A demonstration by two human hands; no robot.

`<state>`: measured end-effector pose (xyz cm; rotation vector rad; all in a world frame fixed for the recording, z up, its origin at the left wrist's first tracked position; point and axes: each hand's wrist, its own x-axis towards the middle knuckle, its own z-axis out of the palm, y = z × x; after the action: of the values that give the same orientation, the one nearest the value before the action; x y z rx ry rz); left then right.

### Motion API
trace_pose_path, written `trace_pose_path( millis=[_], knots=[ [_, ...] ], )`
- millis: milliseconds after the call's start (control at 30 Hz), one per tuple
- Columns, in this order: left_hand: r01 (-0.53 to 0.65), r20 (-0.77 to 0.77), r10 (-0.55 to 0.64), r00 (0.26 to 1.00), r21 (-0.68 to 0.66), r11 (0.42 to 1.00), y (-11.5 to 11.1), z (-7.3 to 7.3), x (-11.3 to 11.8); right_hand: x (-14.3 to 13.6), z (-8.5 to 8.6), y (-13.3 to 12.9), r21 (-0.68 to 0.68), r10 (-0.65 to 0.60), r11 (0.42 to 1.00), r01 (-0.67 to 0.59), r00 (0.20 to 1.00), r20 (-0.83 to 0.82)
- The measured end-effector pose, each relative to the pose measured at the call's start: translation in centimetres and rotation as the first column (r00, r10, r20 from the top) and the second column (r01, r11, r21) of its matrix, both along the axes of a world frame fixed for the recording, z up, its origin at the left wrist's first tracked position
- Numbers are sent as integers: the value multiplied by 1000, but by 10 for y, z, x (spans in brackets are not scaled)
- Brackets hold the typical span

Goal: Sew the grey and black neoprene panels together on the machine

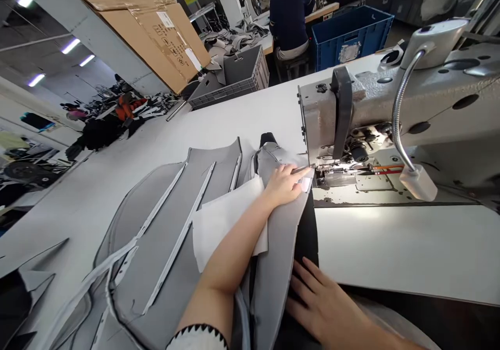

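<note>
My left hand (284,184) lies on the grey fabric (273,246), its fingers spread toward the needle area of the sewing machine (324,110). A small white label (304,184) shows beside its fingertips at the fabric's edge. Under my left forearm is a white sheet (230,214). My right hand (318,300) rests with fingers apart on black material (307,235), close to the grey fabric's right edge. Grey panels with white strips (187,230) spread over the table to the left.
The white table (406,246) extends right of my hands. A grey crate (234,87) and a cardboard box (164,37) stand at the back. Beyond are a seated person (289,16) and a blue bin (351,35). Dark pieces (15,298) lie far left.
</note>
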<state>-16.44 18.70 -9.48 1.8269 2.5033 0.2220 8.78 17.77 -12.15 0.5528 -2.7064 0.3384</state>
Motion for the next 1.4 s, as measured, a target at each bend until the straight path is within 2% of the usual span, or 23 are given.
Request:
trace_pose_path(
  millis=[100, 200, 333, 467, 633, 867, 1067, 1400],
  knots=[
    [-71, -61, 72, 996, 12, 997, 3, -1, 10, -16, 7, 29, -2, -42, 999, 43, 995, 87],
    [-112, -103, 116, 988, 45, 993, 7, -6, 17, -40, 4, 52, 44, -229, 973, 228, 973, 31],
    [-93, -96, 100, 990, 70, 993, 7, -8, 31, -37, -9, 44, 58, -350, 933, 354, 934, -78],
    [-115, -67, 119, 991, 51, 992, 2, -2, 51, -16, -12, 29, 36, -418, 906, 421, 906, -58],
    [-115, -56, 116, 992, 19, 993, 1, 0, 61, -13, -11, 31, 8, -432, 902, 432, 901, -35],
    [-132, 32, 129, 991, 126, 983, 1, -6, 62, -12, -10, 38, 3, -440, 897, 441, 896, -56],
    [-145, -15, 148, 989, 120, 982, 4, -8, 63, -14, -10, 53, 18, -394, 919, 395, 919, -33],
    [-168, 30, 166, 986, 221, 961, 14, -21, 63, -13, -13, 54, 12, -403, 915, 404, 915, -35]
  ],
)
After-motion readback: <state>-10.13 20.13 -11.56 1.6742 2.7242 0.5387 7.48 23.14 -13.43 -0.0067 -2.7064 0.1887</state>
